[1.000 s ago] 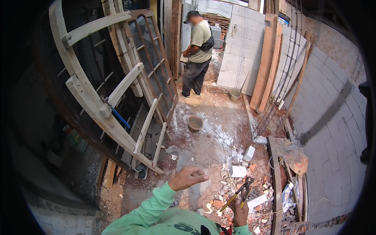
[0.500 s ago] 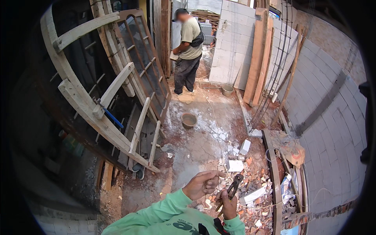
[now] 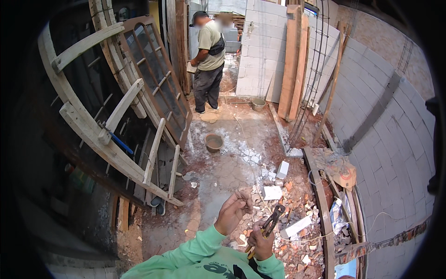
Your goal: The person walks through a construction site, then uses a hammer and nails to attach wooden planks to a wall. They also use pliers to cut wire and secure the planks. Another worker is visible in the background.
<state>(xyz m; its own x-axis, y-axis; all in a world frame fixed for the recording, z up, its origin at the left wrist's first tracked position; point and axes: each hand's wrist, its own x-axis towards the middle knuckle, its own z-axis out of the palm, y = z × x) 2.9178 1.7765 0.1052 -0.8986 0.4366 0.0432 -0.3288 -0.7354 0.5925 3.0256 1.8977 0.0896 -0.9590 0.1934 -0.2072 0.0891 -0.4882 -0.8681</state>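
Observation:
My right hand (image 3: 261, 242) grips a pair of pincers (image 3: 275, 217) by the handles, with their dark head pointing up and away from me. Yellowish grips show below the fist. Close on its left, my left hand (image 3: 233, 211) is raised with the fingers curled and the fingertips drawn together. Whatever they pinch, if anything, is too fine to make out against the rubble. The two hands are apart, over a patch of broken brick and block (image 3: 297, 251).
A wooden ladder (image 3: 100, 146) and a glazed door (image 3: 155, 69) lean at left. A person (image 3: 209, 60) stands at the back. A bucket (image 3: 214, 143) sits mid-floor. White blocks (image 3: 272, 192), a long plank (image 3: 320, 209) and a grey block wall (image 3: 390, 139) are at right.
My left index finger, stretched out before, has curled in toward the thumb. The whole scene has shifted slightly left in view. My right hand still holds the pincers.

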